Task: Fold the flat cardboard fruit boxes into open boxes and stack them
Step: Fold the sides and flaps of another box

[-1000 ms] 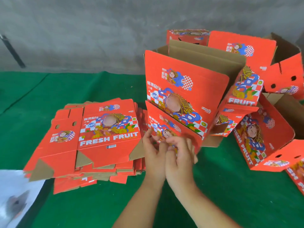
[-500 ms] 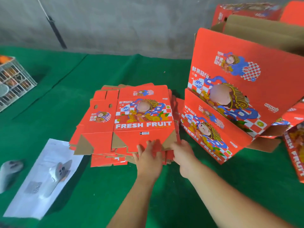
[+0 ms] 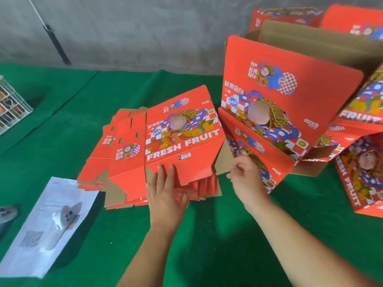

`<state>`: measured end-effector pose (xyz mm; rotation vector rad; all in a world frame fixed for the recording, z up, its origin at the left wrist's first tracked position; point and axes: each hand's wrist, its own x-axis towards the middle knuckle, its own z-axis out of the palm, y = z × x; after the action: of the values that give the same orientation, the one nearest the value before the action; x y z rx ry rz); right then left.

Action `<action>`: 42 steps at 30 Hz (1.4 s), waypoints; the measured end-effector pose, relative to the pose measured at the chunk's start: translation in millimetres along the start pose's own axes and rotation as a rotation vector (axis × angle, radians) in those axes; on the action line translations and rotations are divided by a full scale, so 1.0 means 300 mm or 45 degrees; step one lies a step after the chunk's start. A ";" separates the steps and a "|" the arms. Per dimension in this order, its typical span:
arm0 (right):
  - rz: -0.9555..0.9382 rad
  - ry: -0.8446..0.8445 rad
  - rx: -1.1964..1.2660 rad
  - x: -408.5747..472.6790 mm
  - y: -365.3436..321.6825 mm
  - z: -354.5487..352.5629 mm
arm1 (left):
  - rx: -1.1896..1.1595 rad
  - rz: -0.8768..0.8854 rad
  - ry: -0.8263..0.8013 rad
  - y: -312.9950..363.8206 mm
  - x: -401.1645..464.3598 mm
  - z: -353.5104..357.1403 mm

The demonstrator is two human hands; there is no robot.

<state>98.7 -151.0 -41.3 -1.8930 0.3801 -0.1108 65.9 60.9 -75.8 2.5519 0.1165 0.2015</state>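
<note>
The pile of flat boxes [image 3: 132, 160] lay on the green desk [image 3: 207, 235], left of centre. The top flat box [image 3: 182, 139] was tilted, its right side raised off the pile. The left hand [image 3: 165, 195] gripped its near flap, fingers straight on the printed face; the thumb was hidden beneath the flap. The right hand [image 3: 245, 175] sat at the lower left corner of the folded box [image 3: 290, 104], fingers curled; whether it gripped the cardboard or only touched it could not be told. The two hands were apart, with the raised brown corner flap between them.

The folded box stood upright just right of the pile, its open brown interior toward the wall. Further red boxes [image 3: 360, 172] beside and behind it were cut off by the right and top edges. At the left edge, a wire basket [image 3: 12, 106] was partly cropped and its contents unclear. A white printed sheet [image 3: 47, 220] lay near left; its print was illegible.
</note>
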 end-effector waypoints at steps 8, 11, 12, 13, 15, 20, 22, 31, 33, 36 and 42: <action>-0.188 0.011 -0.081 -0.200 0.017 -0.154 | -0.204 -0.009 0.134 0.008 -0.085 -0.083; -0.278 0.058 -0.126 -0.245 -0.009 -0.194 | -0.334 -0.015 0.083 0.025 -0.116 -0.107; -0.304 0.079 -0.152 -0.257 -0.019 -0.206 | -0.358 -0.003 0.061 0.031 -0.126 -0.117; -0.332 0.104 -0.179 -0.268 -0.029 -0.219 | -0.371 0.021 0.029 0.039 -0.136 -0.128; -0.394 0.167 -0.216 -0.288 -0.057 -0.241 | -0.381 0.070 -0.058 0.072 -0.157 -0.145; -0.579 0.291 -0.249 -0.331 -0.128 -0.273 | -0.454 0.011 -0.164 0.172 -0.224 -0.137; -0.600 0.299 -0.232 -0.348 -0.151 -0.288 | -0.618 -0.019 -0.200 0.209 -0.238 -0.123; -0.682 0.367 -0.241 -0.374 -0.153 -0.362 | -0.426 0.084 -0.177 0.351 -0.232 -0.096; -0.595 0.196 -0.221 -0.387 -0.141 -0.346 | -0.581 0.121 -0.162 0.409 -0.225 -0.094; -0.547 0.087 -0.696 -0.410 -0.088 -0.311 | -0.904 0.118 -0.137 0.471 -0.227 -0.076; -0.306 0.215 -1.117 -0.386 -0.048 -0.368 | -1.403 -0.058 -0.243 0.601 -0.258 -0.034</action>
<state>-36.2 -209.5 23.3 -2.8073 0.3382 -0.3027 -4.9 -93.6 22.9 1.4567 -0.0168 -0.0130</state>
